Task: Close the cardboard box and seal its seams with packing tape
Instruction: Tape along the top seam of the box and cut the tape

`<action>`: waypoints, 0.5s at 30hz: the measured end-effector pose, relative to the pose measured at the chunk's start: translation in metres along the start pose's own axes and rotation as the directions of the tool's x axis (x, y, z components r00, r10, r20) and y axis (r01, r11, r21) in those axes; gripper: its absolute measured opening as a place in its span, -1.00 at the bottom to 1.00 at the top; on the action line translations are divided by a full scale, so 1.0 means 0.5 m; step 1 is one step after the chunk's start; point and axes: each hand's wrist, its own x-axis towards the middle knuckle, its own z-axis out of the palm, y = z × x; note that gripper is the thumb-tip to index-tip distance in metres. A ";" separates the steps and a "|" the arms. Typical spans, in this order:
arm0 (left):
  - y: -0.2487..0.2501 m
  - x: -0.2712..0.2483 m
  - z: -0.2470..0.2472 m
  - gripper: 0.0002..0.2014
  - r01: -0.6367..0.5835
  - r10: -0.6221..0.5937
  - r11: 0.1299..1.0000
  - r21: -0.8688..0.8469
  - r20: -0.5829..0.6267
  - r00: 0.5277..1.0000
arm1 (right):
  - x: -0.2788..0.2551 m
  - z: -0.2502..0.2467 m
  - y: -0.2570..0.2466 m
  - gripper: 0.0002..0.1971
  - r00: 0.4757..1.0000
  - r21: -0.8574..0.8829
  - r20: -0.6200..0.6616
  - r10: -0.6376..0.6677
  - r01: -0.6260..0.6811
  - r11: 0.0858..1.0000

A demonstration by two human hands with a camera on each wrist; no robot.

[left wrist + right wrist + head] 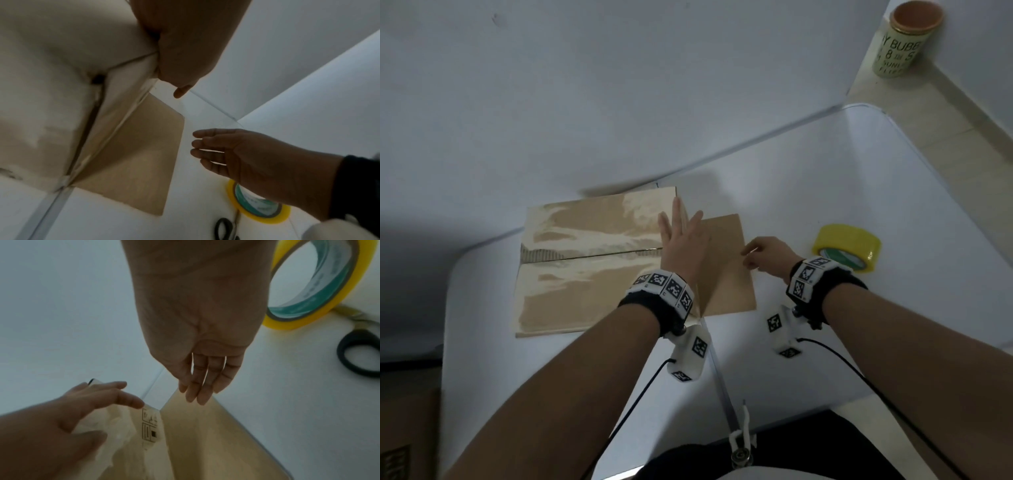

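Flat against the top of the cardboard box (589, 260), the left hand (683, 245) is laid with fingers straight and spread, near the box's right edge; nothing is gripped by it. The right hand (767, 257) is held at the outer edge of the side flap (726, 270), which is folded out to the right and lies on the white table (825, 178); its fingers are loosely extended, and whether the flap edge is touched cannot be told. The two top flaps are shut, with the centre seam untaped. A yellow packing tape roll (847, 246) is seen just right of the right hand, with black-handled scissors (359, 352) beside it.
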 end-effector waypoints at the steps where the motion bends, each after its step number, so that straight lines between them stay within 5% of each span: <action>1: -0.002 0.001 -0.002 -0.59 -0.009 0.010 1.000 -0.027 0.011 1.000 | -0.004 -0.004 -0.009 -0.85 1.000 0.011 -0.014 -0.020 0.021 1.000; 4: -0.035 0.000 -0.020 -0.45 -0.040 0.034 0.927 -0.373 -0.023 0.999 | -0.014 0.008 -0.058 -0.76 0.997 0.095 0.042 -0.065 0.061 0.994; 7: -0.103 -0.035 -0.048 -0.54 -0.002 -0.120 0.678 -0.735 -0.113 0.986 | -0.015 0.051 -0.116 -0.63 0.981 0.197 0.185 -0.056 0.019 0.980; 9: -0.153 -0.079 -0.044 -0.56 0.134 -0.303 0.687 -0.714 -0.113 0.946 | -0.009 0.090 -0.148 -0.61 0.978 0.259 0.206 -0.041 -0.014 0.966; 12: -0.191 -0.144 0.004 -0.54 0.392 -0.440 0.743 -0.543 0.045 0.897 | -0.008 0.150 -0.170 -0.59 0.985 0.264 0.175 -0.001 -0.046 0.963; 15: -0.181 -0.178 0.053 -0.49 0.404 -0.443 0.745 -0.531 0.058 0.895 | -0.002 0.203 -0.156 -0.63 0.976 0.213 0.210 0.054 -0.100 0.972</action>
